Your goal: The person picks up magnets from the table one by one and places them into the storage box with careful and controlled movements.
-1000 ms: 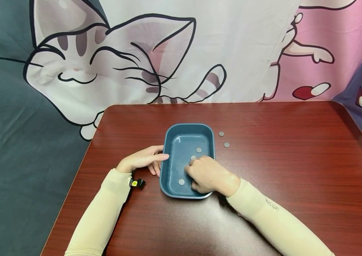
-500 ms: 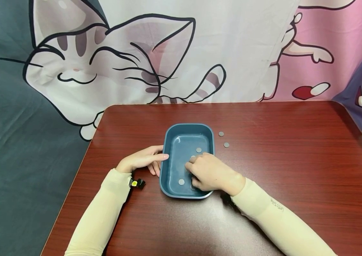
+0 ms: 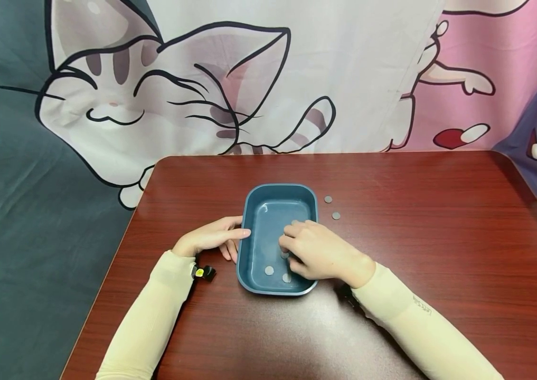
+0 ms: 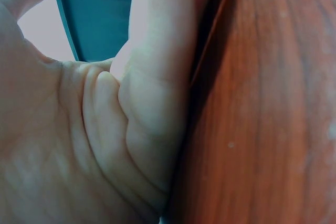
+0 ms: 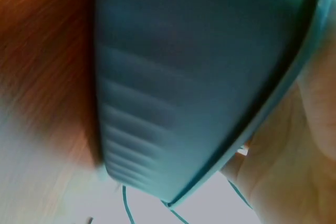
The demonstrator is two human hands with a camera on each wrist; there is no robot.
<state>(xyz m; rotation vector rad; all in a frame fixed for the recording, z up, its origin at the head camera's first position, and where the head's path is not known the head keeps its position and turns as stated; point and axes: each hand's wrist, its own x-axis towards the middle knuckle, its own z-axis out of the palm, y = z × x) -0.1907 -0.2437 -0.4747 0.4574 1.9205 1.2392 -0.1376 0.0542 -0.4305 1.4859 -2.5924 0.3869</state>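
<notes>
A blue rectangular tray sits on the table with several small round silver coins on its floor, one being the near-left coin. My left hand holds the tray's left side, thumb over the rim and fingers against the outer wall. Inside the tray's right half, my right hand has its fingers curled, pinching a coin that shows between index finger and thumb. Another coin lies just below the thumb. In the right wrist view, the tray's ridged outer wall hides most of the fingers.
Two more coins, an upper coin and a lower coin, lie on the reddish-brown table to the right of the tray. Behind the table's far edge hangs a cartoon cat curtain.
My right hand has moved up and to the right inside the tray. A coin below its thumb is now uncovered, while an upper coin is mostly covered. My left hand and the tray stay put.
</notes>
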